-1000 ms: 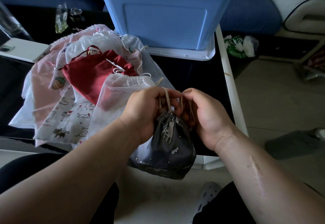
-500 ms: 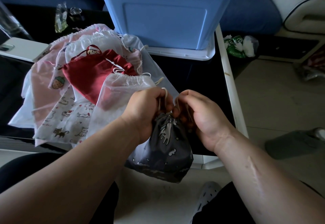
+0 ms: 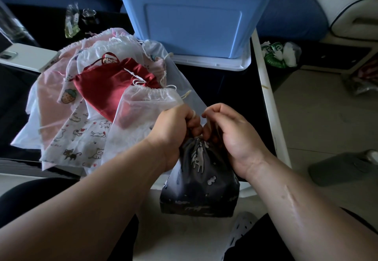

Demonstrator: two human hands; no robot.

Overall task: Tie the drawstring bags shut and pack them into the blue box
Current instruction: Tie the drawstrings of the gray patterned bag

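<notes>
The blue box (image 3: 194,25) stands open at the far side of the dark worktop (image 3: 216,93), resting on a white lid (image 3: 214,65). Nearer the person than the box, past the worktop's near edge, the grey bag (image 3: 199,189) hangs from both hands, its cat print facing up and its mouth gathered tight. The left hand (image 3: 173,129) closes its grip on the left side of the gathered neck, fingers curled inward, with a pale drawstring (image 3: 193,114) looped over its forefinger. The right hand (image 3: 231,136) closes its grip on the right side of the same neck, and its knuckles nearly meet those of the left. How the cord runs between the fingers cannot be told.

Left of the box and a little nearer the person lies a pile of untied bags (image 3: 81,117), fanned flat on the worktop. A red bag (image 3: 106,93) lies on top near the middle, partly under a sheer white bag (image 3: 143,107) whose gathered mouth points toward the box. Pink and cat-printed bags spread beneath them. Further left of the box lies a white phone (image 3: 26,58).
</notes>
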